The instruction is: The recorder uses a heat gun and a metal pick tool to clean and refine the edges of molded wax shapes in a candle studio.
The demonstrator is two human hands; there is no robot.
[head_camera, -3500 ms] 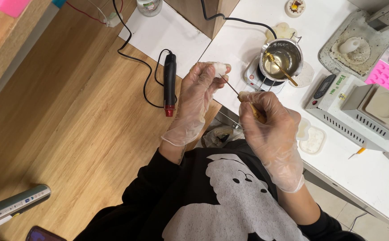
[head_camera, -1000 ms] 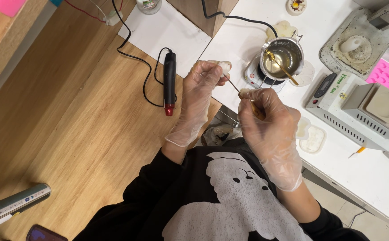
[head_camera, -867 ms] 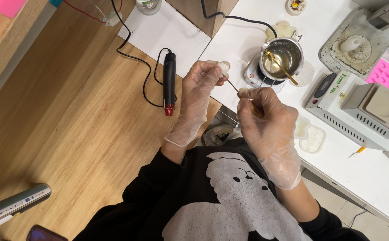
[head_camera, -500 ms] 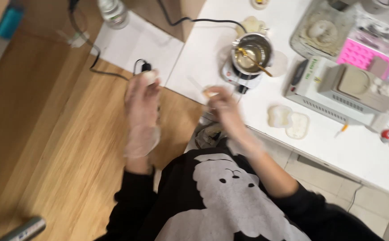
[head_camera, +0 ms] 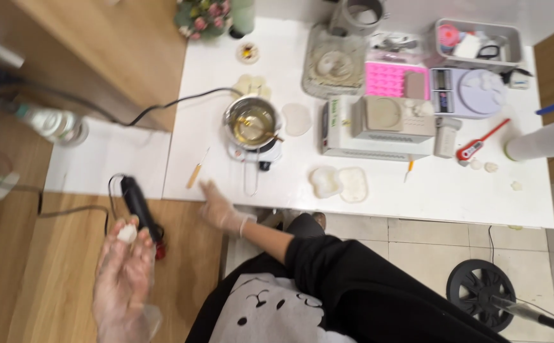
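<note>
Two hands in thin clear gloves work apart. The left hand (head_camera: 124,279) is over the wooden floor at the near left, and its grip is closed lightly at the fingertips on a small white waxy lump (head_camera: 126,234). It is blurred, so how firmly it holds I cannot tell. Just beside it on the floor lies a black corded rod-shaped tool with a red tip (head_camera: 141,206).

The right hand (head_camera: 223,213) is at the near edge of the white table (head_camera: 417,197), its grip wide open, fingers spread and empty. The thin orange-handled pick (head_camera: 195,177) lies on the table just beyond its fingertips. I judge this a pause between working the lump and handling the pick; lifting so thin a pick would call for a fine pinch.

Containers:
- A round steel pot (head_camera: 252,121) sits on a small white hotplate (head_camera: 254,152), holding clear yellowish liquid with a utensil in it.
- The pink silicone mould (head_camera: 388,79) looks empty.
- A clear plastic tray (head_camera: 335,63) holds a pale round piece.
- The grey bin (head_camera: 477,43) at the far right holds mixed small items.
- Two white heart-shaped pieces (head_camera: 339,183) lie loose on the table.
</note>
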